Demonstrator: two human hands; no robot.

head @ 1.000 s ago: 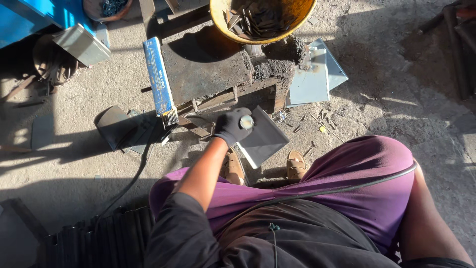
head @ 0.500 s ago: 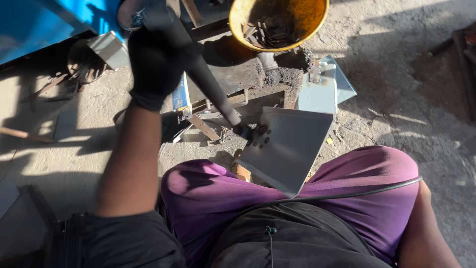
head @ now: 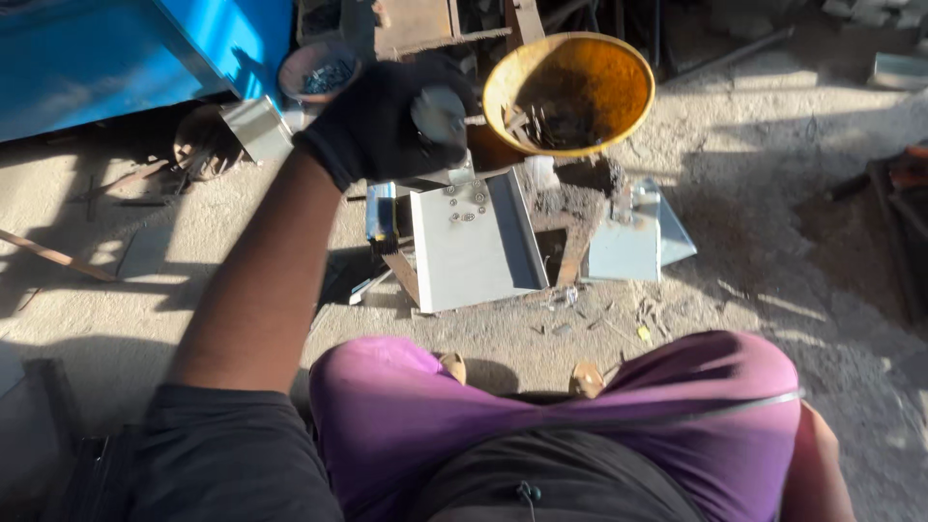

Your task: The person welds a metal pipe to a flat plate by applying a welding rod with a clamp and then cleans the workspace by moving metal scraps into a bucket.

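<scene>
My left hand [head: 372,126], in a black glove, is raised at arm's length and shut on a hammer with a round grey metal head [head: 440,114]. Just below it a folded grey metal sheet [head: 464,251] with several small holes near its top edge lies on a dark work block on the ground. My right hand is out of view. My purple-clad knees fill the bottom of the picture, and my sandalled feet [head: 449,365] show just below the sheet.
A yellow bowl [head: 619,72] of metal scraps stands behind the block. A second grey sheet piece [head: 623,242] leans to the right of it. A small round tin of screws [head: 319,72] and a blue metal body [head: 126,48] are at the upper left. Scraps litter the sandy ground.
The grey sheet, held up near my knees half a second ago, now lies flat on the block. My left hand stays raised with the hammer, now further forward over the block.
</scene>
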